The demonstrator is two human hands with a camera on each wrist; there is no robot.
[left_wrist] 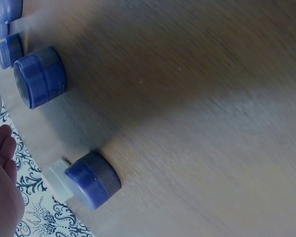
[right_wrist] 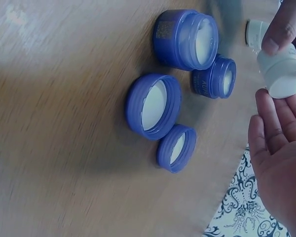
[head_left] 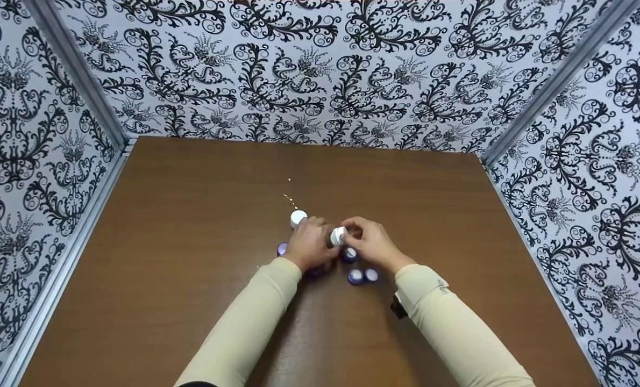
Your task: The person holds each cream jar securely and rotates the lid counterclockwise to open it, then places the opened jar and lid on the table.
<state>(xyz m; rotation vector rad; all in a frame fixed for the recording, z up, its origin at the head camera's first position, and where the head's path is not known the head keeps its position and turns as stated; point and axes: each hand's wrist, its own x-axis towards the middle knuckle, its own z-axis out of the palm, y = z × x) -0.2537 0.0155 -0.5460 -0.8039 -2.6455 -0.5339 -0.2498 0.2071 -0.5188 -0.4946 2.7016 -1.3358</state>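
A small white jar (head_left: 338, 235) is held up just above the brown wooden table (head_left: 191, 242), between the two hands. It is gripped by the fingers of the left hand (head_left: 310, 244) and the right hand (head_left: 371, 242), which are curled around it from both sides. In the right wrist view, the white jar (right_wrist: 282, 69) is pinched at the top by a thumb while the open palm of the right hand (right_wrist: 278, 163) is seen below it. Another white jar (head_left: 298, 217) is seen standing on the table just behind the left hand. Blue jars and lids are gathered close under and around the hands. Two blue lids (head_left: 363, 276) are laid side by side, inside up, just in front of the right hand. In the right wrist view, a big blue lid (right_wrist: 153, 105) and a small blue lid (right_wrist: 176, 147) are seen touching each other, and a big open blue jar (right_wrist: 187, 39) and a small open blue jar (right_wrist: 214, 77) are lying just beside them. In the left wrist view, two closed blue jars (left_wrist: 39, 76) (left_wrist: 92, 178) are seen well apart. The table is walled in by black and white patterned paper (head_left: 320, 70).
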